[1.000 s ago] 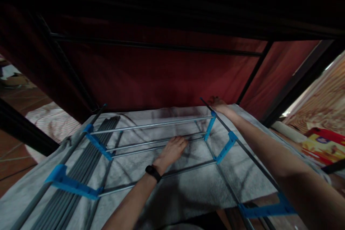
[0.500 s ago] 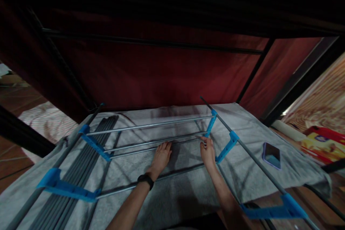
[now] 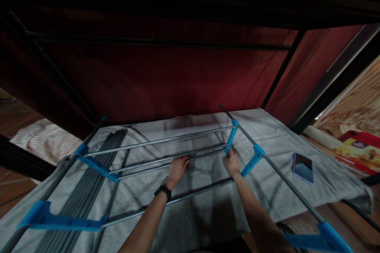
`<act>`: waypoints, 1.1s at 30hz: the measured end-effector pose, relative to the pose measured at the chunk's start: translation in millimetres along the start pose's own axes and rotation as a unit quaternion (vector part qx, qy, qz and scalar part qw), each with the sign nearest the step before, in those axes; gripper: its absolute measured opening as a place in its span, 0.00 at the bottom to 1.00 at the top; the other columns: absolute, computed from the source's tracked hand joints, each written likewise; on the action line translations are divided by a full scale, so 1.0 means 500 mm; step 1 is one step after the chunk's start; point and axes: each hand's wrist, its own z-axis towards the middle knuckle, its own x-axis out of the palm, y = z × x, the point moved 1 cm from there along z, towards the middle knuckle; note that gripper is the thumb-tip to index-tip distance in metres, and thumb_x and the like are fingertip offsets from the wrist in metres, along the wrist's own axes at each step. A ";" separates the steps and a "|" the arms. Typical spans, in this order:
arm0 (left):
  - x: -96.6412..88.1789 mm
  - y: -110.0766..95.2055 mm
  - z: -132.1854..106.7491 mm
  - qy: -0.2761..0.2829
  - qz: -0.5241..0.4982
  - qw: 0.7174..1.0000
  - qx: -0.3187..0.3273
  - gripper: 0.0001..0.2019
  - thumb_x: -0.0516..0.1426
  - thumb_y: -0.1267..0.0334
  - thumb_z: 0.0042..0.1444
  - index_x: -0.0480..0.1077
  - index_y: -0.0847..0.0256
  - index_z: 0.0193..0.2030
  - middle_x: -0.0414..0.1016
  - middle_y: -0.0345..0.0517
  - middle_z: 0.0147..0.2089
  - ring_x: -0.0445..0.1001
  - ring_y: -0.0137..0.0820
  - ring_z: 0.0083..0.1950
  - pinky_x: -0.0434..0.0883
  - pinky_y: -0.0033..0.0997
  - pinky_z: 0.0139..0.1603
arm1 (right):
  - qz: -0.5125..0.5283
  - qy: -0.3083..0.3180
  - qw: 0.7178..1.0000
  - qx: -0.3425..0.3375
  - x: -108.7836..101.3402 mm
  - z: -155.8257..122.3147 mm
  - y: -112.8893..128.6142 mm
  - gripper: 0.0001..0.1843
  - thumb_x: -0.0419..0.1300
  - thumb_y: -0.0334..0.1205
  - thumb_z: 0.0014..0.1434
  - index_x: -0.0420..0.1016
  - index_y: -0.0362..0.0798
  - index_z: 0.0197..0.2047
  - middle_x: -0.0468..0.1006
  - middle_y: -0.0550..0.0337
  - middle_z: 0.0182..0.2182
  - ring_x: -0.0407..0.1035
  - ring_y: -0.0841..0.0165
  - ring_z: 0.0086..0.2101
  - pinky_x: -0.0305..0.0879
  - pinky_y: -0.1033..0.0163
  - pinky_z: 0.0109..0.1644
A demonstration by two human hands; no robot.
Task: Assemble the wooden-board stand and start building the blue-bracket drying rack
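A rack frame of grey metal tubes and blue plastic brackets lies across the grey cloth. My left hand point(image 3: 177, 170), with a black band at its wrist, is closed around a thin metal tube point(image 3: 142, 173) near the middle of the frame. At that tube's right end, my right hand point(image 3: 233, 163) has its fingers pressed against the lower end of a blue bracket point(image 3: 232, 135); the fingertips are partly hidden. The tube's left end meets another blue bracket point(image 3: 99, 167). A second tube point(image 3: 160, 161) runs just behind the held one.
Several loose grey tubes point(image 3: 86, 189) lie bundled at the left under the frame. A phone point(image 3: 303, 168) rests on the grey cloth point(image 3: 276, 138) at the right. Beyond it is a red and yellow package point(image 3: 358, 152). Dark posts and a red fabric panel point(image 3: 178, 83) stand behind.
My right hand has moved a little forward, from the tube's end up to the blue bracket. My left hand stays on the tube, its fingers curled more. The view has shifted slightly.
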 end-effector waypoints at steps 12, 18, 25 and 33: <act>0.012 0.003 -0.005 -0.005 0.007 1.000 0.016 0.16 0.51 0.60 0.66 0.76 0.54 0.54 0.79 0.44 0.53 0.75 0.38 0.54 0.67 0.37 0.57 | -0.013 -0.008 1.000 -0.016 0.014 0.002 -0.021 0.24 0.49 0.29 0.55 0.73 0.44 0.53 0.72 0.52 0.39 0.69 0.63 0.40 0.65 0.62 0.48; 0.007 0.000 -0.008 0.012 0.012 1.000 0.011 0.16 0.51 0.60 0.66 0.75 0.54 0.55 0.79 0.44 0.53 0.75 0.38 0.54 0.66 0.37 0.58 | -0.012 -0.005 1.000 -0.015 0.014 -0.001 -0.023 0.26 0.48 0.29 0.55 0.71 0.42 0.56 0.72 0.52 0.39 0.68 0.64 0.39 0.64 0.61 0.48; 0.013 0.004 -0.009 0.014 0.020 1.000 0.010 0.17 0.50 0.60 0.66 0.75 0.53 0.55 0.79 0.47 0.53 0.74 0.39 0.55 0.66 0.39 0.59 | -0.012 0.001 1.000 -0.009 0.008 -0.007 -0.014 0.26 0.48 0.31 0.55 0.71 0.45 0.57 0.71 0.52 0.41 0.66 0.62 0.41 0.63 0.60 0.49; 0.011 0.003 -0.012 0.021 0.019 1.000 0.013 0.18 0.48 0.61 0.67 0.74 0.53 0.56 0.77 0.47 0.55 0.73 0.38 0.56 0.65 0.38 0.60 | -0.005 0.007 1.000 -0.019 0.005 -0.013 -0.012 0.26 0.49 0.32 0.55 0.69 0.43 0.57 0.69 0.52 0.42 0.64 0.63 0.42 0.60 0.61 0.51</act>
